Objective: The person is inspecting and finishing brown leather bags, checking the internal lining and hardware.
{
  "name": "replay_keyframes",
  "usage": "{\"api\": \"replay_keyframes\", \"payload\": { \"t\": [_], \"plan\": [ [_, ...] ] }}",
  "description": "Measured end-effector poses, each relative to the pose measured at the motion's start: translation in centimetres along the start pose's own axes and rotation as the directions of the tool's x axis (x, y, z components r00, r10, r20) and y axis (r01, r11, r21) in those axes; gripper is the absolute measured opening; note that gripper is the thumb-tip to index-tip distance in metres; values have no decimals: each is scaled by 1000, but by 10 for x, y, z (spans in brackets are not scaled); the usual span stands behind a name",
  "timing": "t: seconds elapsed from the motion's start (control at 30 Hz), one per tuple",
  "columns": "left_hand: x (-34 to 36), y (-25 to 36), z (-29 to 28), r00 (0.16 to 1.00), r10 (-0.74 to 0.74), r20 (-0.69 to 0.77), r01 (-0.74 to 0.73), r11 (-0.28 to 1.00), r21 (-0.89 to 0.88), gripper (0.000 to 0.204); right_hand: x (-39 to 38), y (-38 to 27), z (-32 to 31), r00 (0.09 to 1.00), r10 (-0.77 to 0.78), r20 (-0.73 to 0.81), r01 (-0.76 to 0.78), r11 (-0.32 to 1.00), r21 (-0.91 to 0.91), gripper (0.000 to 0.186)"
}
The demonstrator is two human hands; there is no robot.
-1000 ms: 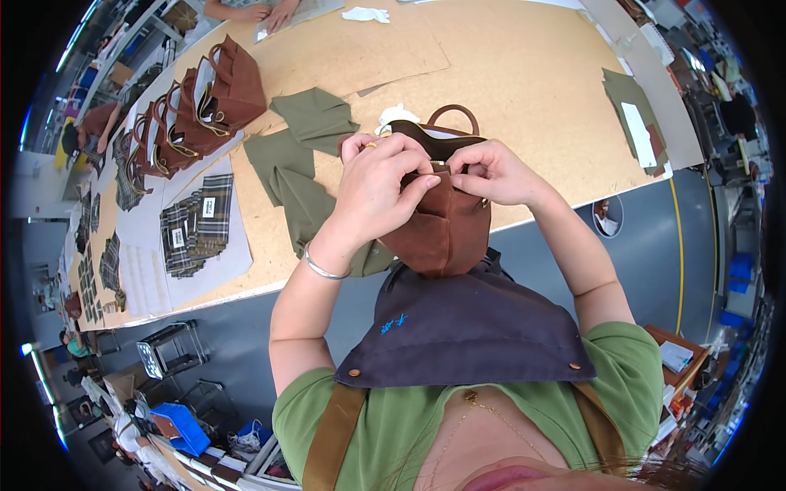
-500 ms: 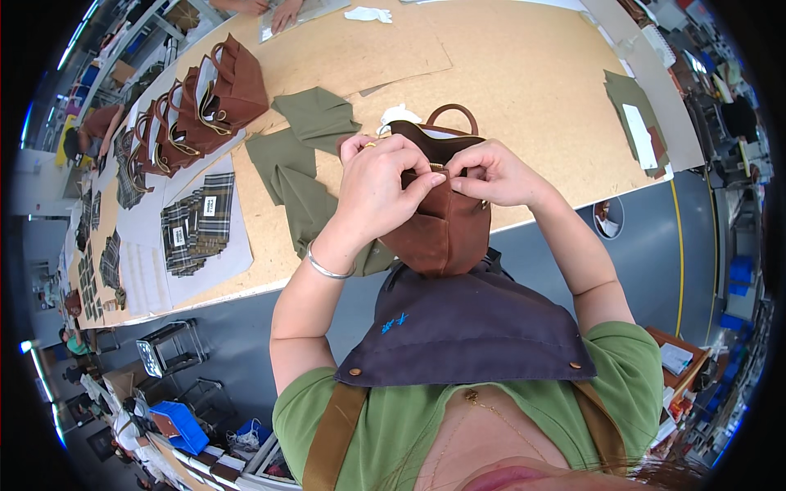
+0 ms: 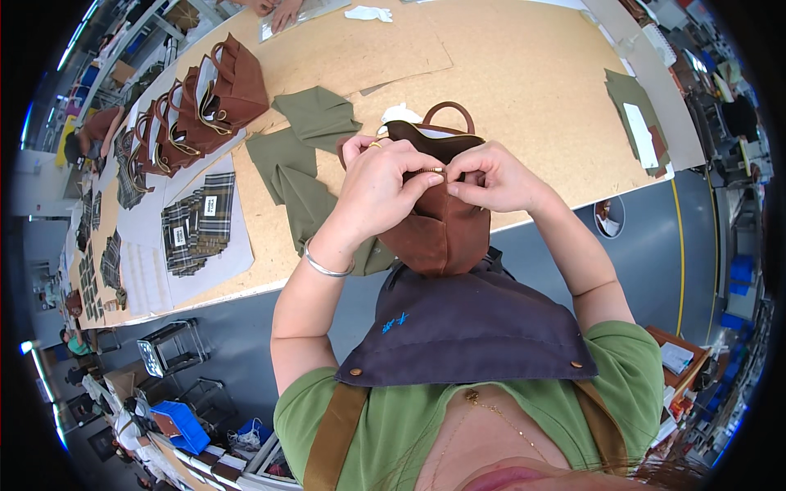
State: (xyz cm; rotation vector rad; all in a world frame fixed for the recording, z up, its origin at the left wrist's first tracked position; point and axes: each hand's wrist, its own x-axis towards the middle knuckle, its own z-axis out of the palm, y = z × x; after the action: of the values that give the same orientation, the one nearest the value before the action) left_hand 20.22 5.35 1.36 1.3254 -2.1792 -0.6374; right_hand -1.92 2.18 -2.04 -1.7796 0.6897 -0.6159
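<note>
A brown handbag [image 3: 442, 245] stands at the table's front edge against my apron, its zipped mouth gaping away from me. Its round handle [image 3: 449, 109] rises at the far side. My left hand [image 3: 378, 186], with a ring and a silver bangle, pinches the end of the brass-toothed zip [image 3: 437, 170] at the near rim. Thumb and forefinger of my right hand [image 3: 495, 178] are closed on the bag's edge just beside it, the fingertips of both hands almost touching. Whatever lies between the right fingertips is mostly hidden.
Several similar brown bags [image 3: 237, 86] stand in a row at the left. Olive cloth pieces [image 3: 282, 164] and a pile of plaid pieces [image 3: 217, 225] lie nearer. Across the table [image 3: 524, 65] are another person's hands [image 3: 285, 15]. More olive pieces [image 3: 626, 98] rest at the right edge.
Both hands keep their pinch at the bag's rim and have shifted only slightly. The handle has tipped a little to the left. The other person's hands have moved slightly.
</note>
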Motion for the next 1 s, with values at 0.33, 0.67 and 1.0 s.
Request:
{"api": "replay_keyframes", "payload": {
  "t": [0.33, 0.67, 1.0],
  "plan": [
    [-7, 4, 5, 989, 85, -119, -78, 995, 61, 6, -4, -19, 1, 959, 282, -30, -281, 959, 17, 21],
    [-8, 3, 10, 989, 87, -118, -81, 995, 56, 6, -7, -15, 4, 973, 229, 29, -230, 972, 55, 16],
    [-8, 7, 15, 989, 76, -125, -68, 996, 64, 6, -13, -12, 9, 985, 170, 15, -169, 983, -75, 18]
  ]
}}
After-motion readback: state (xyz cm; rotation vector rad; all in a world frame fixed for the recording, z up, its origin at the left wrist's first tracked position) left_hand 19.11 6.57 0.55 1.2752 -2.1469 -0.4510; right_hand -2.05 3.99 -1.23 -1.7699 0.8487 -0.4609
